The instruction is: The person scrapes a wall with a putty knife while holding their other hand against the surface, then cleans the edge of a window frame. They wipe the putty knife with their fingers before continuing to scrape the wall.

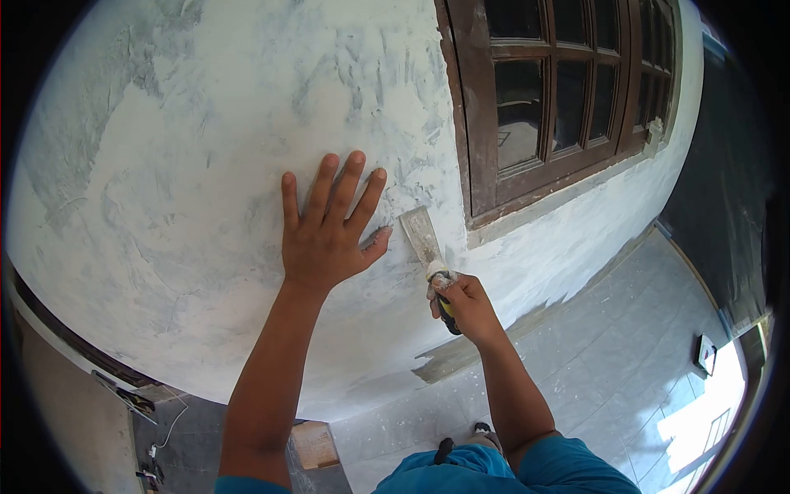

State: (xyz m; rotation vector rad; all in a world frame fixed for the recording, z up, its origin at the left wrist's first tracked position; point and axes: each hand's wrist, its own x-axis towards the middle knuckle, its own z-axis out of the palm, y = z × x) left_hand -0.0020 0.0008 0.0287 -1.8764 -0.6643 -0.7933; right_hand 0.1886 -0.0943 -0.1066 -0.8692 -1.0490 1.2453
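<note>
On wall (206,148), left hand (325,235) flat, right hand (461,300) gripping scraper (424,239)

**Layout of hands, tool and wall**

Left hand (325,235) lies flat on the wall (181,165), fingers spread upward. Right hand (461,300), just right of and below it, grips the handle of a putty knife (424,239) whose blade rests on the wall between left thumb and window frame (477,123). The window (568,82) lies right of both hands; the tiled floor (609,354) lies below, with a box (314,445) at the wall's foot.
</note>
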